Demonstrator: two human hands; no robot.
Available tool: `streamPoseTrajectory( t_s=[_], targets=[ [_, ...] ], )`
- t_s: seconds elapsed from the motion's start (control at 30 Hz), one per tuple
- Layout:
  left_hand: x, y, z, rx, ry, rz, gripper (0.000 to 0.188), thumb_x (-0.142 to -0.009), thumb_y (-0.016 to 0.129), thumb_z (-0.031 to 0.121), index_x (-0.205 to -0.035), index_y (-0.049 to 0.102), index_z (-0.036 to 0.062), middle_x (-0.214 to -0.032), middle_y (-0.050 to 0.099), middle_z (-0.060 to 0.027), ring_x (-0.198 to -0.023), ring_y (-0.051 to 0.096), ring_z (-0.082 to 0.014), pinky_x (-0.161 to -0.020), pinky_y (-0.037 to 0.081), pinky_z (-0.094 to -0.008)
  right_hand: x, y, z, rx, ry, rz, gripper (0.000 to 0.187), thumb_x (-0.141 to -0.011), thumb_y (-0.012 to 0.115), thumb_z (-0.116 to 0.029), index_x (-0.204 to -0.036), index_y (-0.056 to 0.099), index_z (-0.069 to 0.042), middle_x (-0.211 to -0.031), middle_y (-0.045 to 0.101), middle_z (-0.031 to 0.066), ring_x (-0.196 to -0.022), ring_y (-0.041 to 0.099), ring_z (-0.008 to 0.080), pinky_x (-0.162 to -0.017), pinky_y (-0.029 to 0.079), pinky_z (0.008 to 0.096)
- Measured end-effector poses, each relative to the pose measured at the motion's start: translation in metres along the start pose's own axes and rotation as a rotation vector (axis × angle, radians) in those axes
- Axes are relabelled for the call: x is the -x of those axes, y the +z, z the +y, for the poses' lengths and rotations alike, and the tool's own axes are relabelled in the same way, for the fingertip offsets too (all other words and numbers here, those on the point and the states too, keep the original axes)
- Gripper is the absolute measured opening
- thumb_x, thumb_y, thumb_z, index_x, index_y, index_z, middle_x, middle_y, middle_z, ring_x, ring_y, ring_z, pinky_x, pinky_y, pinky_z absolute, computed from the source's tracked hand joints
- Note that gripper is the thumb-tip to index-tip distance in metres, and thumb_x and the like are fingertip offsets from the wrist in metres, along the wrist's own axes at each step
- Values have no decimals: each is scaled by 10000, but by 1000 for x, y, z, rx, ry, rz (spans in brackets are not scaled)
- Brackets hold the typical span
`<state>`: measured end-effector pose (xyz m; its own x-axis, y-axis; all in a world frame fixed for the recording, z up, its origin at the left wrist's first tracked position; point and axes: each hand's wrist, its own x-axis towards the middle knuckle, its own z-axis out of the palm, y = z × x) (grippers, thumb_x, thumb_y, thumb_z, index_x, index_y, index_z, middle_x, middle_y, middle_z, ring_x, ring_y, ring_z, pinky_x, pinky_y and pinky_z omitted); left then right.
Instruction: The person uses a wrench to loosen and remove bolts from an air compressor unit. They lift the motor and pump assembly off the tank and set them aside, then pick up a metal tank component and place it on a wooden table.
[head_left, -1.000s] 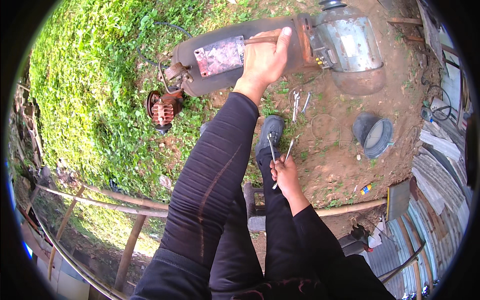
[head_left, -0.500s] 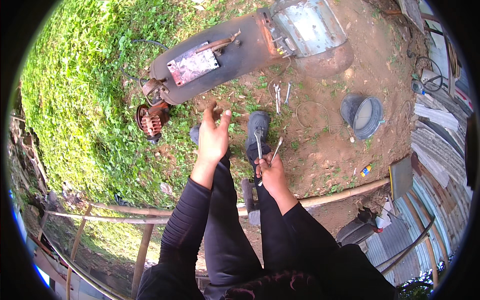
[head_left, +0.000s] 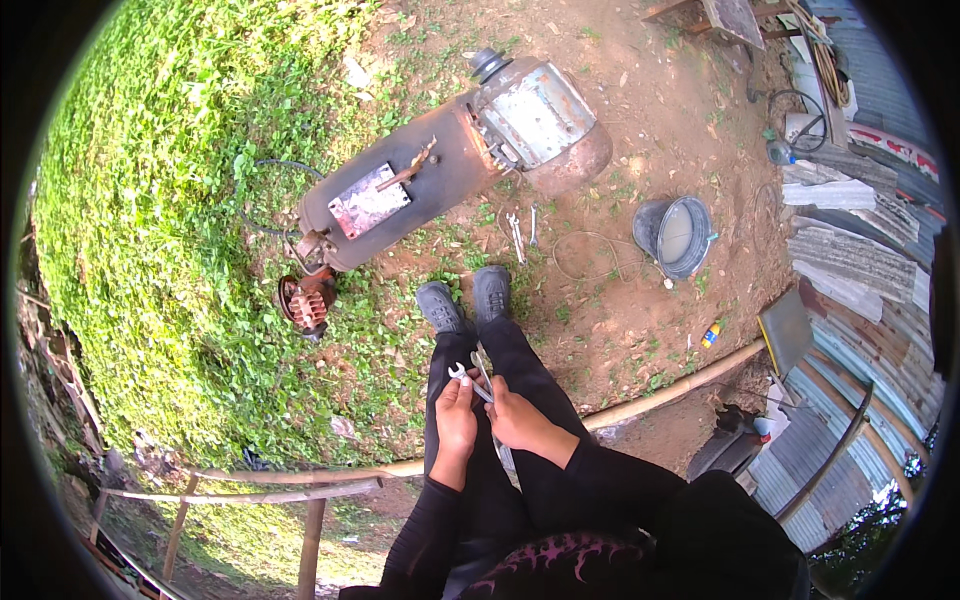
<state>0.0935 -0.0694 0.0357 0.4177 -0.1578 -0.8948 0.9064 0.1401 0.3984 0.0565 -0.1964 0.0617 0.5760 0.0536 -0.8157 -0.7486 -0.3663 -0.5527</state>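
Observation:
Over my lap, my two hands meet around metal wrenches. My left hand (head_left: 457, 427) is closed, its thumb and fingers on a wrench (head_left: 480, 391) whose open-ended jaw sticks up past the thumb. My right hand (head_left: 521, 416) grips the same wrench near its other end, along with a second slim wrench (head_left: 479, 361) that points away from me. Its lower part is hidden by my fingers. On the ground beyond my shoes lie several more wrenches (head_left: 516, 240). Farther off, a rusty dark cylindrical tank (head_left: 430, 165) lies on its side with a worn plate (head_left: 369, 200) on top.
A reddish finned metal part (head_left: 306, 303) sits by the tank's left end. To the right stand a dark bucket (head_left: 650, 228) with cloudy liquid, a thin wire (head_left: 590, 237) and a small yellow-blue container (head_left: 711, 334). Bamboo rails (head_left: 690, 382) cross near me; corrugated sheets (head_left: 850, 235) line the right.
My left hand, empty and open before, has come down and closed on a wrench by my right hand. My feet are now together, and the view has shifted, showing the tank farther off.

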Motion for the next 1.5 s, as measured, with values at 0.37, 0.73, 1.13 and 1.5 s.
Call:
streamPoseTrajectory(
  t_s=[0.37, 0.73, 1.13, 1.5],
  targets=[
    [-3, 8, 30, -73, -152, -101, 332, -1064, 475, 327, -1024, 567, 10, -982, 722, -92, -647, 555, -75, -557, 446, -252, 10, 10, -43, 56, 102, 22, 397, -967, 464, -108, -1318, 357, 43, -945, 648, 325, -887, 635, 498, -754, 500, 574],
    [-33, 61, 68, -817, 159, 298, 777, -856, 768, 401, -1370, 436, -78, -1341, 521, -268, -1304, 487, -380, -1075, 403, -447, -17, -12, 31, -797, 484, 68, 144, -1066, 423, -235, -1055, 491, -108, -694, 511, 30, -502, 501, 177, -474, 426, 340],
    [-235, 291, 64, 95, 384, 144, 906, -771, 838, 409, -1464, 342, 102, -1385, 506, -132, -1246, 544, -274, -950, 528, -451, -92, -229, 178, -1211, 574, 289, 296, -1051, 461, -412, -861, 428, -187, -610, 370, -44, -446, 388, 113, -397, 308, 299],
    [-248, 318, 39, 497, 495, 146, 929, -793, 760, 529, -1502, 313, 127, -1470, 430, -149, -1321, 473, -362, -1052, 463, -567, -254, -427, 83, -344, -235, 477, 523, -978, 605, -465, -1112, 563, 39, -953, 659, 162, -881, 652, 279, -794, 516, 399]
  ],
)
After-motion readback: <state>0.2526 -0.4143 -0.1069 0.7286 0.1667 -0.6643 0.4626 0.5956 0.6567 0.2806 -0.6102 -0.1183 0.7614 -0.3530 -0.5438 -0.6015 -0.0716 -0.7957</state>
